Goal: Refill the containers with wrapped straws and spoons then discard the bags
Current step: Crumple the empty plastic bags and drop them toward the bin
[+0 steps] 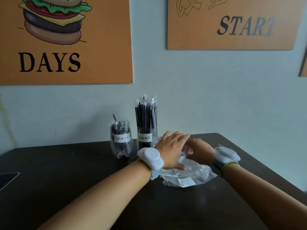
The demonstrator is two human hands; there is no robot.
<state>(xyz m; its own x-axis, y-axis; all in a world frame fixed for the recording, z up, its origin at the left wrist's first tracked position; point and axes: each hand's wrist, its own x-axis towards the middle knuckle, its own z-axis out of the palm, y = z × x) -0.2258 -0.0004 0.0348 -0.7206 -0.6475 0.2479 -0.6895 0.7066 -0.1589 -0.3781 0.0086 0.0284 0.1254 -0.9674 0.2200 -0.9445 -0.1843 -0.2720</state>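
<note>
Two clear labelled containers stand near the back of the dark table [66, 163]. The short one [122, 143] holds wrapped black spoons, and the tall one [145, 130] holds wrapped black straws that stick up well above its rim. Just right of them an empty clear plastic bag [187, 175] lies crumpled on the table. My left hand [171, 146] lies over the bag's far end with its fingers stretched out. My right hand [199, 151] is curled on the bag's upper edge and grips the plastic. Both wrists wear white devices.
A dark flat object [8, 179] lies at the table's left edge. The wall rises right behind the containers, with orange posters above. The table's rounded back right corner [221, 135] is close to my right hand.
</note>
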